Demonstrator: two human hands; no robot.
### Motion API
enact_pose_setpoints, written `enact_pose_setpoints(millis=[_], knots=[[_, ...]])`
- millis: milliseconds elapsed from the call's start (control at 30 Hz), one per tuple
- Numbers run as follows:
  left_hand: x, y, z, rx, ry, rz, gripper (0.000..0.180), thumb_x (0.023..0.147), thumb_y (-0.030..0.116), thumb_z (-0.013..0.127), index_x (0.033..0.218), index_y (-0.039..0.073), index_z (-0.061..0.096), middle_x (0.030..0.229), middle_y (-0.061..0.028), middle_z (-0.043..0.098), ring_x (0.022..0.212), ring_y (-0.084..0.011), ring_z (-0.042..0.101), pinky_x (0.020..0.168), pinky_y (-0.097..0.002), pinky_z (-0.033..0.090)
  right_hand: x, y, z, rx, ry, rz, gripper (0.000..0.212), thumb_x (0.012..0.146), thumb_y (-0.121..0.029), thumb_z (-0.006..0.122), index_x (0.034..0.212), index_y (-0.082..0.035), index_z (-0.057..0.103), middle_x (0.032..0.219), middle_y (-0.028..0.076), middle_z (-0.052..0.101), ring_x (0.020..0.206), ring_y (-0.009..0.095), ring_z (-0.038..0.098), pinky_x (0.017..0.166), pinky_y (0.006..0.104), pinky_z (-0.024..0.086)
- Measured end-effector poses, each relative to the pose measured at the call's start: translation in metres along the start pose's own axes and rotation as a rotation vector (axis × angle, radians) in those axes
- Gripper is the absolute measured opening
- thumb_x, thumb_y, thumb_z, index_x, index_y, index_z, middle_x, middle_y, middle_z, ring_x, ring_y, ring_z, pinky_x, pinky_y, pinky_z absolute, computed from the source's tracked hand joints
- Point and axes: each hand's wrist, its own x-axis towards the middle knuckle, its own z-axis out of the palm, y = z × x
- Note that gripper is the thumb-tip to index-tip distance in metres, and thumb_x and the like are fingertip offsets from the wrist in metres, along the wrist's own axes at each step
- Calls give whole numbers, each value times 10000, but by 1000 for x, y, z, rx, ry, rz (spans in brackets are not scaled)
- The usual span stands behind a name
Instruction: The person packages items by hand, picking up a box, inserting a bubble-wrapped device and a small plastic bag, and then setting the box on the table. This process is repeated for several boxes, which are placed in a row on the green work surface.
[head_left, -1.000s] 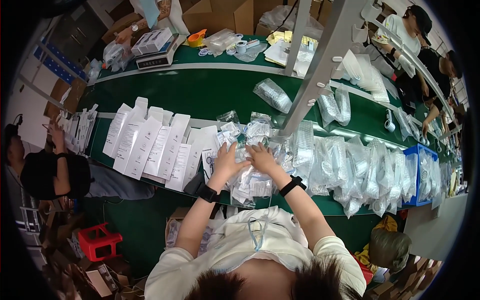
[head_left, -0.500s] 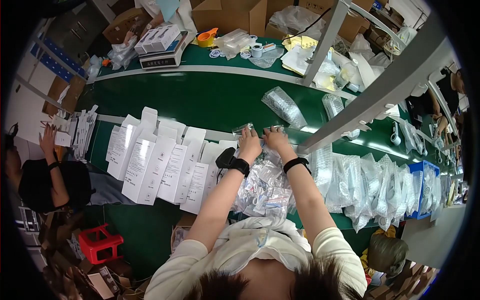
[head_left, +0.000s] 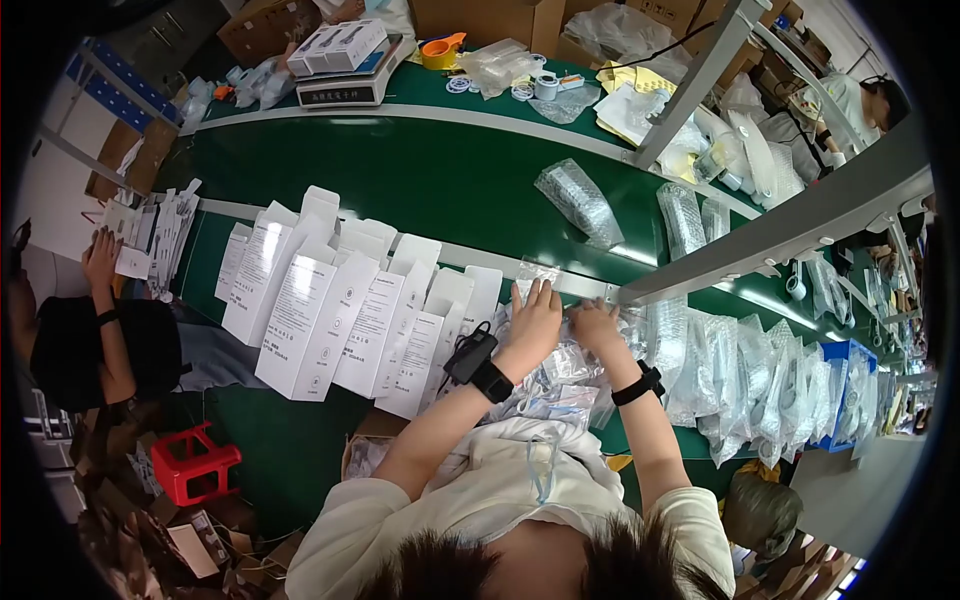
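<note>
The person's left hand point(head_left: 533, 322) lies palm down, fingers spread, on a heap of small clear plastic bags point(head_left: 560, 375) at the near edge of the green table point(head_left: 440, 190). A single small clear bag point(head_left: 537, 272) sticks out just beyond its fingertips; whether the fingers pinch it or only press on it cannot be told. The right hand point(head_left: 597, 326) rests beside the left, fingers curled down into the same heap, and its grip cannot be made out either.

Just left of the hands stands a row of white cartons point(head_left: 330, 300), leaning against one another. To the right, more clear bags point(head_left: 740, 375) are lined up toward a blue bin point(head_left: 845, 390). 2 bubble-wrapped items point(head_left: 580, 203) lie farther out on the green belt. Another person's hand point(head_left: 102, 258) sorts white cards at the far left.

The likely risks: the slick bags could slide off the near edge as the hands rake through them, and a left elbow swing could topple the leaning cartons.
</note>
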Motion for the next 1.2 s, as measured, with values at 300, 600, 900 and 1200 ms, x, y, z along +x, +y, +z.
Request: enact_pose_setpoints(millis=[300,600,900,1200], knots=[[-108,-22,-126,-446,422,-341,298,712,-57,526,1005,-1,534,1107,-157,491,986,-331,489,834,-372,408,-10,-95,-50,879,453,-500,402,725,-183,643,1093,-52,548,1155,176,475,1065,347,452,897,361,378],[-171,-46,-119,-184,695,-294,294,729,-75,523,1016,-8,511,1108,-148,484,986,-278,484,823,-336,397,-7,-163,-23,831,721,-399,394,723,-179,640,1068,-25,530,1154,206,441,1064,363,420,904,399,368],[-240,-112,-22,-1331,1369,-1168,442,881,232,438,1275,84,303,1307,-77,312,1148,-220,353,962,-336,261,-14,-139,5,1263,91,-32,559,685,-151,638,1181,25,451,1259,198,384,1146,333,389,941,356,345],[-191,-140,32,-1900,1342,-814,516,927,424,279,1378,246,102,1401,-34,219,1229,-233,319,984,-397,310,-7,-140,50,962,389,-166,620,684,-85,613,1242,56,382,1374,214,225,1196,320,371,916,330,385]])
